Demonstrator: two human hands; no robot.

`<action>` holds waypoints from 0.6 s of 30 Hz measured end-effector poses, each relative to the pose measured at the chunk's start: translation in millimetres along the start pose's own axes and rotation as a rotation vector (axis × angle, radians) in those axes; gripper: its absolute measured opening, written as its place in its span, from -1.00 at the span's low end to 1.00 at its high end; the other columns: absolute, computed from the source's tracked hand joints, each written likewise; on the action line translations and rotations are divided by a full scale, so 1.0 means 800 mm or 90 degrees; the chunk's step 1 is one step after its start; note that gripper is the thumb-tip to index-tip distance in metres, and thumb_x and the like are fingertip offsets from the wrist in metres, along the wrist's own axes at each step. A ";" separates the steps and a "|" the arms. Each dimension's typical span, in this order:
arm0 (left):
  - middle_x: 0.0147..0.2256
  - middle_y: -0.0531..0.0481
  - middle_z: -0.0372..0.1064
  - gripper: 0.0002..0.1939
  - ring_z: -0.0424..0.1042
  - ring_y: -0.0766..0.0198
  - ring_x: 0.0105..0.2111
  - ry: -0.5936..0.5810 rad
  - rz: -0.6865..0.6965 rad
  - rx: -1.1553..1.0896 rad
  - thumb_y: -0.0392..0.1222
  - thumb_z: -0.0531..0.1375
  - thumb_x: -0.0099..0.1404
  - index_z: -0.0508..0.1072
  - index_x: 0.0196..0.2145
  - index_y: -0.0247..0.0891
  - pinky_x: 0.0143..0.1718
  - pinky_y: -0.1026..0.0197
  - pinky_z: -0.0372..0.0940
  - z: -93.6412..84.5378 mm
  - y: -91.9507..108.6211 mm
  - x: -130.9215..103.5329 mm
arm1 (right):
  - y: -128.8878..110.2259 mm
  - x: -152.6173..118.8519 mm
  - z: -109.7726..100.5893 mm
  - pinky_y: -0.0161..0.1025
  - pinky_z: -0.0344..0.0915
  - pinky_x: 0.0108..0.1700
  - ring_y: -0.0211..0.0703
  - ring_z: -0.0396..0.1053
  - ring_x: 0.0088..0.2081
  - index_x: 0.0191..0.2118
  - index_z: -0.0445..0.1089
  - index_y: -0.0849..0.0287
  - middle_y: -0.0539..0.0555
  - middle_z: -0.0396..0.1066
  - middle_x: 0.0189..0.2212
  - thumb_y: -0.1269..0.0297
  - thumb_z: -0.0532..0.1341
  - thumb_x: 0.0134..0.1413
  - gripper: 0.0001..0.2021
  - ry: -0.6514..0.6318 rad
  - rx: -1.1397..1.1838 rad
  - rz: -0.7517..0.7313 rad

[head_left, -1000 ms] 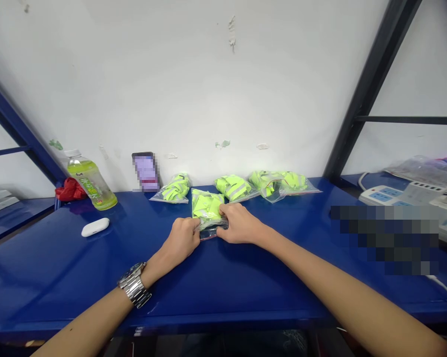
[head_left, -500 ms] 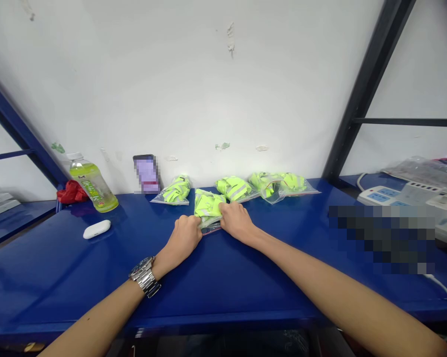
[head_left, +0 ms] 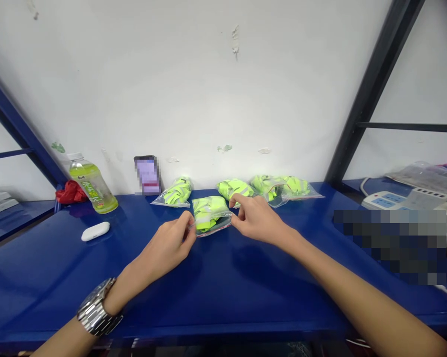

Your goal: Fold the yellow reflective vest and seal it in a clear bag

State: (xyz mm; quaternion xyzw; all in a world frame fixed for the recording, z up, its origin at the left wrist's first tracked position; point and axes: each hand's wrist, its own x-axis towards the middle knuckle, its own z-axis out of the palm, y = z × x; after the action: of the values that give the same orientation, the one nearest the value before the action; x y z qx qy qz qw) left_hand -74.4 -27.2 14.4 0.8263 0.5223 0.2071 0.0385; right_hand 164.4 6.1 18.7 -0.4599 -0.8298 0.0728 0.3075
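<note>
A clear zip bag (head_left: 223, 224) holding a folded neon-yellow reflective vest (head_left: 207, 208) lies flat on the blue table (head_left: 216, 287). My left hand (head_left: 171, 240), a metal watch on its wrist, pinches the bag's left front corner between thumb and fingers. At the right front corner is my right hand (head_left: 258, 218); its thumb tip meets the bag edge while the curled index finger stands apart from it. Behind lie more bagged neon-yellow bundles: one at back left (head_left: 177, 192), one in the middle (head_left: 235, 188), and others at back right (head_left: 295, 186).
On the left are a green drink bottle (head_left: 93, 183), a red crumpled cloth (head_left: 70, 193) and a white earbud case (head_left: 95, 231). A phone (head_left: 148, 176) leans on the wall. To the right sit power strips (head_left: 385, 200) and a blurred-out dark object (head_left: 390, 243).
Both hands have moved apart, the left leftward and the right rightward. The bag's front edge is now spread between them, and the right fingers have come off the vest bundle.
</note>
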 end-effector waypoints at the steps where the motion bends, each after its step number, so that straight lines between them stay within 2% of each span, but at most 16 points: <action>1: -0.52 0.13 0.31 -0.90 0.29 0.32 -0.56 0.023 0.009 -0.010 -0.17 -0.01 0.35 0.23 -0.31 -0.21 -0.49 0.28 0.09 -0.008 0.002 0.001 | -0.004 0.000 -0.004 -0.34 0.09 -0.46 -0.25 0.31 -0.56 -0.27 0.31 0.14 -0.08 0.39 -0.62 0.45 0.14 -0.08 -0.82 0.018 0.018 -0.003; 6: -0.49 0.10 0.39 -0.85 0.32 0.38 -0.53 0.128 0.076 -0.003 -0.15 0.11 0.28 0.42 -0.37 -0.24 -0.48 0.34 0.16 -0.062 0.018 0.015 | -0.023 0.002 -0.038 -0.35 0.14 -0.50 -0.30 0.29 -0.62 -0.29 0.30 0.13 -0.12 0.32 -0.65 0.46 0.14 -0.06 -0.83 0.077 0.204 -0.027; 10: -0.48 0.08 0.43 -0.84 0.38 0.36 -0.48 0.159 0.110 -0.029 -0.15 0.14 0.26 0.49 -0.30 -0.24 -0.48 0.36 0.19 -0.095 0.033 0.033 | -0.031 0.008 -0.065 -0.38 0.12 -0.64 -0.33 0.22 -0.74 -0.28 0.29 0.13 -0.18 0.22 -0.74 0.42 0.16 -0.02 -0.87 0.102 0.407 0.014; 12: -0.46 0.07 0.44 -0.82 0.41 0.34 -0.44 0.139 0.124 -0.074 -0.13 0.15 0.27 0.45 -0.22 -0.23 -0.46 0.36 0.22 -0.103 0.035 0.043 | -0.030 0.010 -0.073 -0.40 0.08 -0.69 -0.33 0.20 -0.77 -0.32 0.32 0.15 -0.18 0.20 -0.77 0.41 0.17 -0.02 -0.91 0.102 0.461 0.035; 14: -0.44 0.07 0.43 -0.79 0.42 0.33 -0.43 0.084 0.143 -0.125 -0.10 0.12 0.31 0.38 -0.15 -0.22 -0.43 0.34 0.25 -0.107 0.034 0.051 | -0.027 0.010 -0.078 -0.41 0.06 -0.70 -0.34 0.21 -0.77 -0.35 0.38 0.17 -0.16 0.19 -0.78 0.40 0.15 0.00 -0.92 0.088 0.478 0.038; 18: -0.26 -0.02 0.42 -0.77 0.43 0.30 -0.29 -0.033 0.219 -0.107 -0.10 -0.01 0.40 0.36 -0.11 -0.19 -0.28 0.31 0.29 -0.111 0.034 0.058 | -0.014 0.005 -0.087 -0.40 0.11 -0.67 -0.33 0.28 -0.70 -0.37 0.46 0.20 -0.09 0.24 -0.72 0.40 0.06 0.08 -0.78 0.074 0.448 -0.007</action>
State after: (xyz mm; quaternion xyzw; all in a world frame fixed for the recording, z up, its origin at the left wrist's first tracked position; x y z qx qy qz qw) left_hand -68.7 -12.5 116.9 0.9022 0.3535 0.2322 0.0846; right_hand 194.8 -8.6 80.4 -0.3245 -0.7378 0.3259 0.4941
